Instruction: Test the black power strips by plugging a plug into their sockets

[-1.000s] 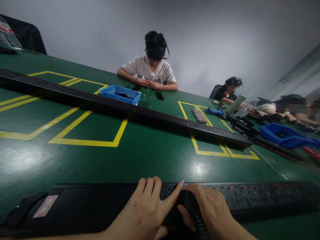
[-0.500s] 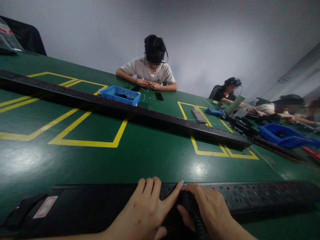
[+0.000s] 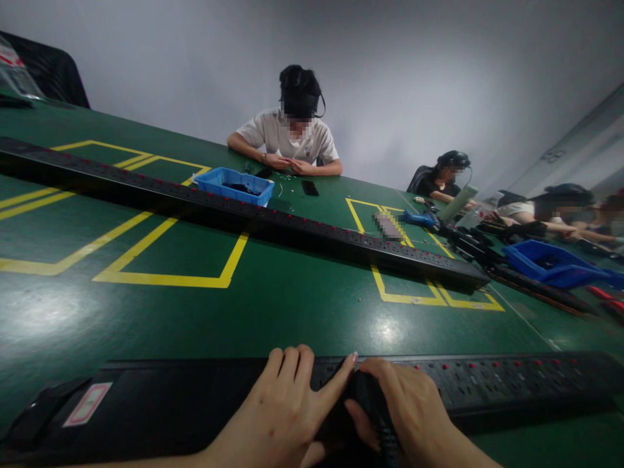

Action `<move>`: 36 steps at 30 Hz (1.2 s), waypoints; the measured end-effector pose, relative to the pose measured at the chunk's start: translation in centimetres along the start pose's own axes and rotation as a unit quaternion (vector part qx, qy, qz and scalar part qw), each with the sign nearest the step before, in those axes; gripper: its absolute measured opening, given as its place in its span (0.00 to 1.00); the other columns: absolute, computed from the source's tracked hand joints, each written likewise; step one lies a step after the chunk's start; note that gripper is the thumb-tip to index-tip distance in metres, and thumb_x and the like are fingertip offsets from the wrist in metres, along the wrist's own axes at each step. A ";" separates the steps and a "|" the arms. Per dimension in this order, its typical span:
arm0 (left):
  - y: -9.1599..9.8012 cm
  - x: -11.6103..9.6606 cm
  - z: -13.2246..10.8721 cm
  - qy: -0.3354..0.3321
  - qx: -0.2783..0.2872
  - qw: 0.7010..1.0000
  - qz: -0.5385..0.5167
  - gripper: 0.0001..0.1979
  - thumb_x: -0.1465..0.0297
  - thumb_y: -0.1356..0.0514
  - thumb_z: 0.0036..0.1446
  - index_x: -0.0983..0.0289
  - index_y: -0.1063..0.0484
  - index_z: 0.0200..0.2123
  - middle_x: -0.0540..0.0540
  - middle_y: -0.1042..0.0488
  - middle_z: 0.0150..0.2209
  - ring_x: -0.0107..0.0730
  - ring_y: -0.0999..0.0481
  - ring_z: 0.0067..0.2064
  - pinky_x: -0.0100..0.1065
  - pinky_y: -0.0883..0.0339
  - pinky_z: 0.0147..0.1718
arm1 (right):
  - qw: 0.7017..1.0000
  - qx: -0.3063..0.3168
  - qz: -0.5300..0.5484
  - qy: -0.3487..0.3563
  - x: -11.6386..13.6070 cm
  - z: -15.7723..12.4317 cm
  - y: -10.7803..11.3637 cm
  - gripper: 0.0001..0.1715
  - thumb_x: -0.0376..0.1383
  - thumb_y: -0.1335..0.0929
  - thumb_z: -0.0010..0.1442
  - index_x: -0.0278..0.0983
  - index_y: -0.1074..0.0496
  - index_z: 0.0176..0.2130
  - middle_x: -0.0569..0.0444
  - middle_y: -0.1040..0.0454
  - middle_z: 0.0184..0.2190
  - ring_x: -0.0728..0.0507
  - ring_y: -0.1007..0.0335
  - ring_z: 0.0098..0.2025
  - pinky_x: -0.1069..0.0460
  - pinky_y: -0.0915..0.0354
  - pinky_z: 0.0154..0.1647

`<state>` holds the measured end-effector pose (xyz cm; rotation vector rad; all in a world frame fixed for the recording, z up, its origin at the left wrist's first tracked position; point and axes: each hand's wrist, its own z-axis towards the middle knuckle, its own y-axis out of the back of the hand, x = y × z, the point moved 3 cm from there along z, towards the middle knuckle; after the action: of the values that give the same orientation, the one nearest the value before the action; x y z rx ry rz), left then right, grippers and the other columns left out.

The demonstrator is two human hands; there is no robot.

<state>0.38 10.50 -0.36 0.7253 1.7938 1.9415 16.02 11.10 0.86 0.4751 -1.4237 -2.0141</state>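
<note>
Across the near edge of the green table lies a long black power strip [image 3: 190, 390] with rows of sockets and small red parts, and a red-and-white label near its left end. My left hand [image 3: 287, 403] is closed over the strip's middle, its index finger stretched toward the right hand. Close beside it, my right hand [image 3: 409, 396] grips a black plug [image 3: 361, 390] whose ribbed cord [image 3: 389, 445] runs down toward me. The plug is against the strip's socket face; whether its pins are inside a socket is hidden by my fingers.
A second long power strip [image 3: 273, 224] lies slantwise across the table [image 3: 302, 312]. Behind it are a light blue bin [image 3: 234, 185] and a seated person [image 3: 302, 130]. To the right are a dark blue bin [image 3: 550, 263], black parts and more people. Yellow tape marks the tabletop.
My hands, the plug and the power strip look unmoved. The head of the person across the table has shifted slightly left.
</note>
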 end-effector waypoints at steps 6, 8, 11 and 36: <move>-0.1 0.0 0.0 -0.001 -0.002 1.000 -0.003 0.49 0.49 0.43 0.47 0.59 0.71 0.62 0.67 0.32 0.44 0.50 0.33 0.43 0.47 0.41 0.40 | 1.000 0.001 -0.006 -0.004 0.0 0.0 0.1 0.12 0.36 0.39 0.56 0.34 0.40 0.41 0.53 0.29 0.26 0.47 0.31 0.25 0.54 0.39 0.25; -0.1 0.0 0.0 -0.001 -0.004 1.000 -0.004 0.49 0.50 0.43 0.47 0.58 0.71 0.62 0.67 0.32 0.43 0.50 0.33 0.43 0.46 0.41 0.40 | 1.000 0.006 0.001 -0.004 0.0 0.1 0.1 0.12 0.36 0.39 0.56 0.34 0.40 0.41 0.54 0.29 0.26 0.47 0.31 0.24 0.54 0.39 0.24; 0.0 0.0 0.0 0.000 -0.004 1.000 -0.006 0.48 0.49 0.43 0.47 0.58 0.69 0.62 0.67 0.32 0.43 0.50 0.33 0.43 0.46 0.42 0.41 | 1.000 0.007 0.005 -0.002 0.0 0.1 0.1 0.12 0.36 0.39 0.56 0.35 0.41 0.42 0.54 0.29 0.26 0.46 0.31 0.25 0.53 0.39 0.24; 0.1 0.0 0.0 -0.005 0.007 1.000 0.001 0.49 0.50 0.43 0.47 0.59 0.71 0.61 0.68 0.32 0.43 0.51 0.32 0.43 0.46 0.40 0.40 | 1.000 -0.002 0.006 -0.003 0.0 0.3 0.2 0.12 0.35 0.39 0.55 0.34 0.40 0.41 0.54 0.29 0.25 0.48 0.32 0.24 0.55 0.40 0.24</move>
<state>0.41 10.54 -0.28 0.7401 1.8041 1.9254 15.89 11.21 1.16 0.4568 -1.4231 -2.0097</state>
